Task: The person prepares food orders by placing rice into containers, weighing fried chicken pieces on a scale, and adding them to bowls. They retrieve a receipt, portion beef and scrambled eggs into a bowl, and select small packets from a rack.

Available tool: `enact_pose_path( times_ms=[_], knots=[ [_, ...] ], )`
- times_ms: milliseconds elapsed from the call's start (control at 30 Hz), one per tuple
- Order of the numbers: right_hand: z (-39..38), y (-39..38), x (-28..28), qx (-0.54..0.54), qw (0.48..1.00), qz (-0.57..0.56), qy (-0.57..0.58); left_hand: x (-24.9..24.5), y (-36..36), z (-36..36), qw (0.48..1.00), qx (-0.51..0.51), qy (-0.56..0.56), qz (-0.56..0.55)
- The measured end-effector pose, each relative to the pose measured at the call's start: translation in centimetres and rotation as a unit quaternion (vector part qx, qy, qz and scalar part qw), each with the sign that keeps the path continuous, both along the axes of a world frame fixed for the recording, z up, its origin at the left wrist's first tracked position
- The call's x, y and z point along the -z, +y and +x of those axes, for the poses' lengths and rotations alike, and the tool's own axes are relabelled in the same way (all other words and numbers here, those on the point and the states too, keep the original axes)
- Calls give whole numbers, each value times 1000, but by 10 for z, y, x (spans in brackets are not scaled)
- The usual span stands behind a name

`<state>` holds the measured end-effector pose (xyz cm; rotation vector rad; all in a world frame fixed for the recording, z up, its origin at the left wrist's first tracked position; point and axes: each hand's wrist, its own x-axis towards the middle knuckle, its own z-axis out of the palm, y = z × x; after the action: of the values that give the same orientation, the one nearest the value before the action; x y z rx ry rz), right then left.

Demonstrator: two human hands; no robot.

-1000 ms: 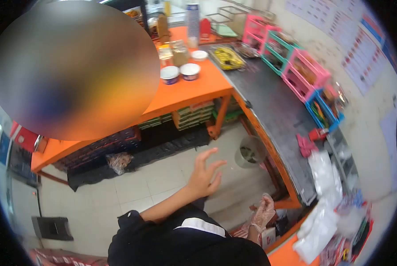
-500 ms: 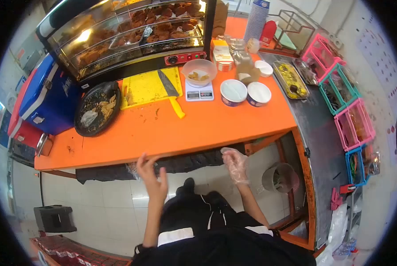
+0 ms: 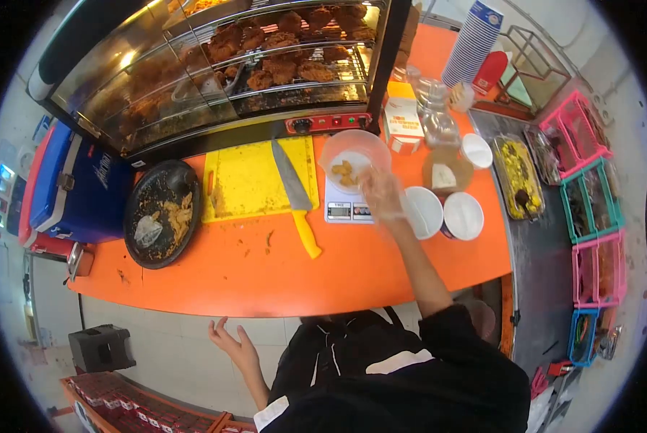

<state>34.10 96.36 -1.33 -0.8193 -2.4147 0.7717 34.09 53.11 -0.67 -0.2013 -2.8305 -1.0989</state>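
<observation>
Gloved in clear plastic, my right hand [image 3: 381, 193] is at the right rim of a translucent bowl [image 3: 336, 148] with a few brown food pieces [image 3: 344, 173] in it. Its fingertips are blurred, so I cannot tell whether they grip anything. The bowl stands on a white kitchen scale [image 3: 347, 212]. My bare left hand [image 3: 235, 345] is empty with its fingers apart, below the orange table's front edge. A knife [image 3: 294, 195] with a yellow handle lies partly on the yellow cutting board [image 3: 248, 180].
Two white tubs [image 3: 463, 216] stand right of the scale. A black plate [image 3: 162, 216] with scraps lies at the left by a blue cooler [image 3: 85, 184]. The heated display case [image 3: 215, 79] rises behind. Stacked cups [image 3: 472, 45] stand at the back right.
My right hand has moved up and forward from below the table edge to the bowl. My left hand is lower in view. The camera has moved closer to the table.
</observation>
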Motion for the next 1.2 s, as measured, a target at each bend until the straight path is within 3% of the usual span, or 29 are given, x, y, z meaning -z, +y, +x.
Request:
enact_pose_path(
  times_ms=[133, 200, 333, 400, 433, 500, 600, 733, 800, 867, 933, 1067, 1133, 1200],
  knots=[
    [-49, 32, -4, -98, 991, 42, -85, -13, 44, -12, 999, 31, -7, 9],
    [-68, 44, 13, -185, 923, 128, -314, -8, 49, -16, 999, 38, 0, 3],
    [-70, 48, 13, -183, 924, 127, -309, 0, 50, -23, 999, 34, -36, -10],
    [-66, 33, -35, -174, 902, 75, -389, 7, 48, -34, 997, 48, -51, -3],
    [-67, 36, -13, -160, 903, 69, -393, 10, 48, -41, 997, 60, -52, -6],
    [-71, 53, 57, -125, 943, 79, -299, 14, 49, -57, 994, 96, -57, -7],
    [-72, 60, 78, -124, 960, 109, -225, 11, 53, -78, 986, 156, -62, 9],
    [-53, 62, 29, -42, 993, -8, -107, 19, 39, -115, 974, 222, -41, 13],
    [-22, 75, -43, -37, 945, -323, -33, 26, 32, -125, 975, 213, 24, -52],
    [21, 103, -64, 75, 980, -183, -11, 23, 34, -126, 976, 213, 20, -36],
    [64, 123, -67, 210, 952, -201, 98, 26, 35, -125, 983, 175, 4, -50],
    [98, 184, -10, 275, 924, -255, 74, 19, 63, -106, 979, 196, -11, -47],
    [93, 182, -11, 234, 939, -206, -147, 24, 73, -94, 977, 206, -2, -52],
    [95, 184, -13, 233, 926, -268, -126, 26, 84, -85, 974, 217, 11, -57]
  ],
)
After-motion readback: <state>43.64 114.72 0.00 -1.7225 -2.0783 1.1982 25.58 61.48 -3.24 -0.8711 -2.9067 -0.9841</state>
